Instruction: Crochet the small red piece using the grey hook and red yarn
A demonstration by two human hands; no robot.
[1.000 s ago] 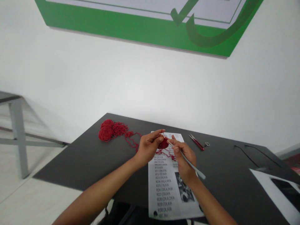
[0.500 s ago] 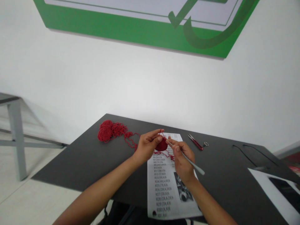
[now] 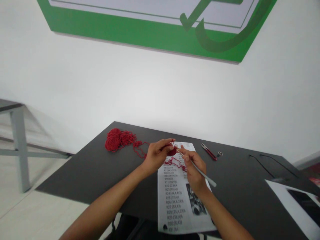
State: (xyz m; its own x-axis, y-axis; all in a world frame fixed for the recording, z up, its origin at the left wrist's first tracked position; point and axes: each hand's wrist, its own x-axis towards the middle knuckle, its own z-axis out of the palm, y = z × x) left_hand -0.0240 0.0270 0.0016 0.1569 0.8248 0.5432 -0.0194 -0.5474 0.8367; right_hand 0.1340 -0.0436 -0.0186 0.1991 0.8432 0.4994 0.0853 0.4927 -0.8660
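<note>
My left hand (image 3: pixel 158 152) pinches a small red crochet piece (image 3: pixel 172 152), its index finger stretched out with red yarn running over it. In my right hand (image 3: pixel 195 168) is a crochet hook (image 3: pixel 203 174) with a grey handle, held like a pen. The hook's tip meets the right edge of the piece, though the stitch there is too small to make out. Beneath both hands lies a printed pattern sheet (image 3: pixel 172 200) with rows of text and a photo. A loose strand of red yarn (image 3: pixel 175 162) rests on the sheet.
At the table's (image 3: pixel 82 176) back left is a ball of red yarn (image 3: pixel 113 140), trailing tangled strands towards my hands. Red-handled snips (image 3: pixel 209 152) with a small ring (image 3: pixel 220 153) lie at the back right. Glasses (image 3: pixel 268 166) and a white sheet with a dark phone-like object (image 3: pixel 305 201) sit farther right.
The crochet piece has tilted, so less of its red face shows. My right hand and the hook have shifted slightly to the left.
</note>
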